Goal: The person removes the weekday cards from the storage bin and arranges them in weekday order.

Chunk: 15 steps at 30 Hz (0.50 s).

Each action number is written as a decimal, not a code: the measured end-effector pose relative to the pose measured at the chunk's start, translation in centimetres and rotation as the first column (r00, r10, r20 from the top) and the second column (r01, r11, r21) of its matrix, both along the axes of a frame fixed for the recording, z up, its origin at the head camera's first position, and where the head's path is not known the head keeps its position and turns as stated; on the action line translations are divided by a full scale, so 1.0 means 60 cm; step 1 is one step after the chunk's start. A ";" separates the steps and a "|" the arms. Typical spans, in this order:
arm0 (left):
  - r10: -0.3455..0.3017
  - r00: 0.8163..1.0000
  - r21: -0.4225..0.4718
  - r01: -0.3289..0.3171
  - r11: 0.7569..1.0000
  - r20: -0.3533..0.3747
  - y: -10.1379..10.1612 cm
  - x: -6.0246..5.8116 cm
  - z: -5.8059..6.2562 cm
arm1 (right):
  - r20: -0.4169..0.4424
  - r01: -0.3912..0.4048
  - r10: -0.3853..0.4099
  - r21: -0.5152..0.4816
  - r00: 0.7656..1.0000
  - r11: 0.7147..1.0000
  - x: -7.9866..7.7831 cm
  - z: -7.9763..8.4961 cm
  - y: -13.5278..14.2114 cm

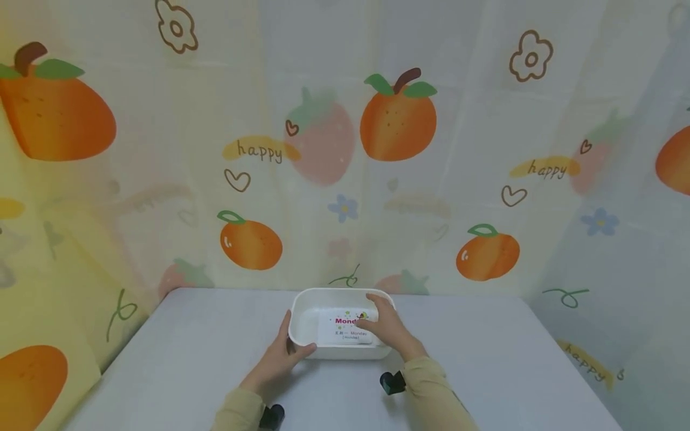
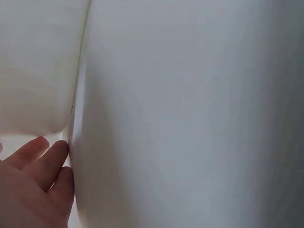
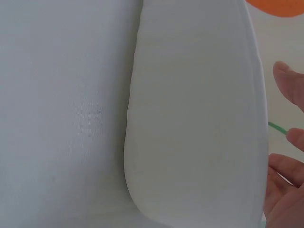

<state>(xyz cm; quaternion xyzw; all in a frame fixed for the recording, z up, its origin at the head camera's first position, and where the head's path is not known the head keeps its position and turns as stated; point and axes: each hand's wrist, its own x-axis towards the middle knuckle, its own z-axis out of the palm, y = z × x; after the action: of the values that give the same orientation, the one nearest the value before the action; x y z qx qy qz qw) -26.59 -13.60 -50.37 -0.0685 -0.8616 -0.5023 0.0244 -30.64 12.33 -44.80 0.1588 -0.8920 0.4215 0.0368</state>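
A white plastic basin (image 1: 350,353) with rounded corners stands on the table. In it lies a white card (image 1: 329,328) printed with "Monday" in red and smaller lettering. My left hand (image 1: 277,359) grips the basin's left front corner, the thumb at the front rim and the fingers along the left side; the left wrist view shows its fingers (image 2: 50,164) against the wall. Over the basin's right part is my right hand (image 1: 392,329), thumb and index finger spread apart, the thumb overlapping the card. In the right wrist view its fingers (image 3: 287,168) show beyond the rim, holding nothing visible.
The white table (image 1: 178,353) reaches back to a hanging cloth (image 1: 420,239) printed with oranges, strawberries and "happy". Black devices (image 1: 392,383) sit at both wrists, below beige sleeves (image 1: 431,389). The basin is close to the table's back edge.
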 end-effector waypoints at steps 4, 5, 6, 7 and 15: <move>0.014 1.000 0.025 -0.014 1.000 -0.007 0.000 0.002 0.000 | 0.044 0.008 -0.008 -0.012 0.999 1.000 -0.009 -0.005 -0.008; 0.016 1.000 0.030 -0.015 0.999 -0.010 0.000 0.002 -0.001 | 0.057 0.014 -0.013 -0.011 0.998 1.000 -0.011 -0.007 -0.010; 0.018 1.000 0.035 -0.018 0.999 -0.006 0.000 0.003 -0.002 | 0.067 0.018 -0.017 -0.008 0.998 1.000 -0.013 -0.009 -0.011; 0.019 1.000 0.040 -0.019 0.999 -0.006 -0.001 0.003 -0.004 | 0.076 0.022 -0.022 -0.002 0.997 1.000 -0.015 -0.010 -0.013; 0.038 0.999 0.051 -0.038 0.998 0.007 0.000 0.001 -0.016 | 0.129 0.054 -0.057 0.027 0.990 0.998 -0.029 -0.018 -0.017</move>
<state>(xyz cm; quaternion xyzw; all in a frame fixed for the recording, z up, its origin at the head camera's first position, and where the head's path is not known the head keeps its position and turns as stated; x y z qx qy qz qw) -26.55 -13.59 -51.35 -0.0498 -0.8497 -0.5239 0.0331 -32.41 11.32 -45.88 0.1064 -0.9015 0.4194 -0.0115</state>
